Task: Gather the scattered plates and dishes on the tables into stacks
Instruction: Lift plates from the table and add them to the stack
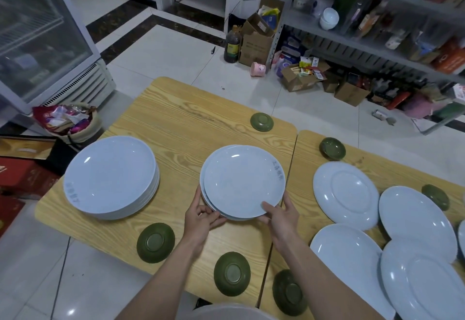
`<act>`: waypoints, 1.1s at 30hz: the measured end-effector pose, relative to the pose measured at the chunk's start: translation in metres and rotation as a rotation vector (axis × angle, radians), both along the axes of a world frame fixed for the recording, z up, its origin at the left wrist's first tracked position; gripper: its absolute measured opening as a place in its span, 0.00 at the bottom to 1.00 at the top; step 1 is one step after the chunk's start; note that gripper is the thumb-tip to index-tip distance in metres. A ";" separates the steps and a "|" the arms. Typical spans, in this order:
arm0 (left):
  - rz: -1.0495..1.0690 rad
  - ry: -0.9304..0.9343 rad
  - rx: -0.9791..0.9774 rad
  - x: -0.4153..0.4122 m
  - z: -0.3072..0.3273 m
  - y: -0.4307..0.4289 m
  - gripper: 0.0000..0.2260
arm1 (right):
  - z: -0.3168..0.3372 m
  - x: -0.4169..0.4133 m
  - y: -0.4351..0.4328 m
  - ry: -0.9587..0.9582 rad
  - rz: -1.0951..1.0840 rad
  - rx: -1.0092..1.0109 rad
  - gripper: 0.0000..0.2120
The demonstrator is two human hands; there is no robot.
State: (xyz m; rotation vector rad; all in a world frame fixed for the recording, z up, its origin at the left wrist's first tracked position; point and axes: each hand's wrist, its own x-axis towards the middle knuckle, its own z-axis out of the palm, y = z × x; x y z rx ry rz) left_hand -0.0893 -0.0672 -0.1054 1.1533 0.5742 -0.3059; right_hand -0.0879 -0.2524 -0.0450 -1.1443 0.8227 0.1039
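A small pile of white plates (241,178) sits at the middle of the left wooden table (176,118). My left hand (201,219) grips its near-left rim and my right hand (279,216) grips its near-right rim, thumb on top. A taller stack of white plates (110,176) stands at the table's left. Several loose white plates lie on the right table, some upside down (344,193), some overlapping (417,221). Small green dishes lie upside down about both tables, one near the left hand (155,242), one at the near edge (232,273), one at the far edge (261,121).
A glass-door fridge (42,42) and a full basket (68,123) stand at the left. Metal shelves (377,25) with goods, cardboard boxes (256,45) and an oil bottle (232,45) line the far right. Tiled floor lies beyond the tables.
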 end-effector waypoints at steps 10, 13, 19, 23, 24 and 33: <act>-0.018 0.005 0.027 0.001 -0.002 0.000 0.41 | -0.012 0.012 -0.002 0.062 0.074 -0.298 0.36; -0.020 0.009 0.029 0.001 -0.003 0.001 0.41 | -0.017 0.015 -0.001 0.080 0.080 -0.355 0.35; -0.018 -0.004 0.017 0.000 -0.002 0.001 0.41 | -0.023 0.016 0.000 0.131 0.075 -0.344 0.33; -0.022 -0.011 0.005 0.000 -0.002 0.002 0.41 | -0.027 0.017 0.003 0.169 0.062 -0.309 0.34; -0.025 -0.010 0.006 0.000 -0.002 0.002 0.41 | -0.027 0.017 0.003 0.176 0.063 -0.306 0.35; -0.045 0.006 0.032 -0.001 0.005 0.001 0.41 | -0.025 0.019 0.005 0.196 0.076 -0.323 0.36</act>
